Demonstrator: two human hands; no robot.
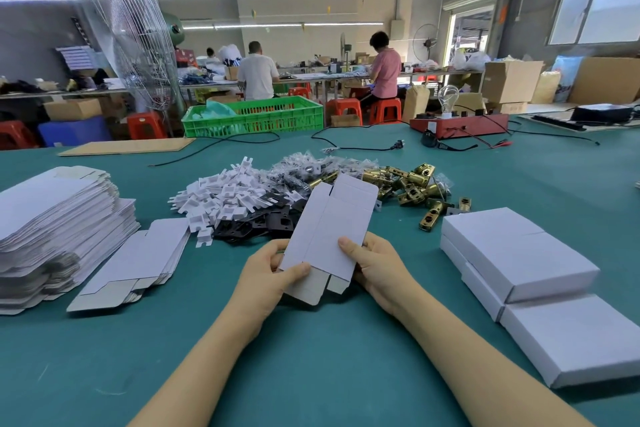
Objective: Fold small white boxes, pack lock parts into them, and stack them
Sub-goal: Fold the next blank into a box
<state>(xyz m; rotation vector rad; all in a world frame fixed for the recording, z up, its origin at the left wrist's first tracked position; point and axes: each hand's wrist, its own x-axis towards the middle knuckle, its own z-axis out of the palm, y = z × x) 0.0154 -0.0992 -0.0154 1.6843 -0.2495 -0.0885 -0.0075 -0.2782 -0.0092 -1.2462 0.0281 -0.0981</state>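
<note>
Flat box blank (329,232) held in both hands above the near middle of the worktop (311,374), clear of the surface. My left hand (273,274) grips its lower left edge, thumb clamped on the top face and fingers curled behind. My right hand (372,262) grips the lower right edge the same way, thumb on the face. Both grips are clamped on the blank. The blank is unopened: the far flaps point away from me, the near flaps hang below my thumbs.

Judgement: a grip on opposite long edges lets me squeeze inward and pop the sleeve open, so this is the start of a fold.

Layout suits the sequence. The stack of flat blanks (52,215) sits at the left edge, with a few loose blanks (138,260) slid off beside it, near my left hand for the next pick. Parts lie across the middle, beyond the blank: white plastic pieces (221,194), black plates (252,225), bagged small parts (301,163), brass latches (412,184). All look within reach for packing.

Finished boxes (512,253) are stacked at the right edge, two layers showing. I cannot tell how many in total.

Risk: a crooked squeeze could crease a panel off its score line.
</note>
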